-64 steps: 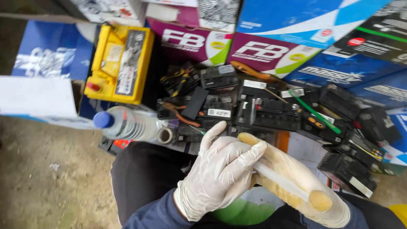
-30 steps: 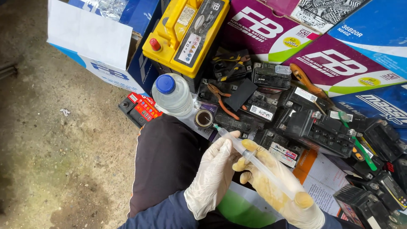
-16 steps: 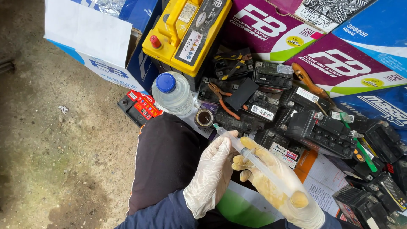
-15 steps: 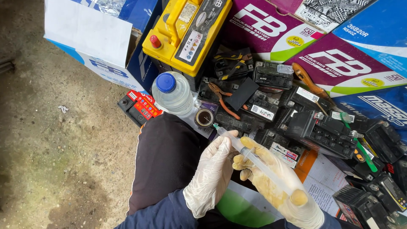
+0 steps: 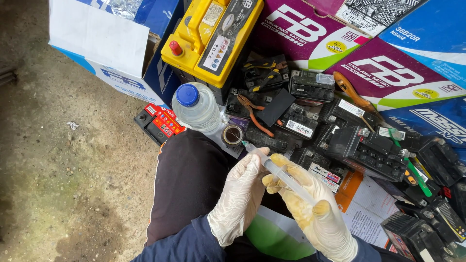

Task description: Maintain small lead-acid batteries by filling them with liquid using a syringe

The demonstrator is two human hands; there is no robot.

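Syringe [image 5: 284, 175] — gripped by both gloved hands: L hand [image 5: 240, 194] barrel | R hand [image 5: 315, 213] plunger

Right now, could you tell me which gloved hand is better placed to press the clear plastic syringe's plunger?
Probably the right hand: its thumb sits at the plunger end of the clear plastic syringe, while the left hand steadies the barrel near the tip.

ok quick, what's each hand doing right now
Left hand: fingers closed around the front of the syringe.
Right hand: closed on the syringe's rear, thumb at the plunger end.
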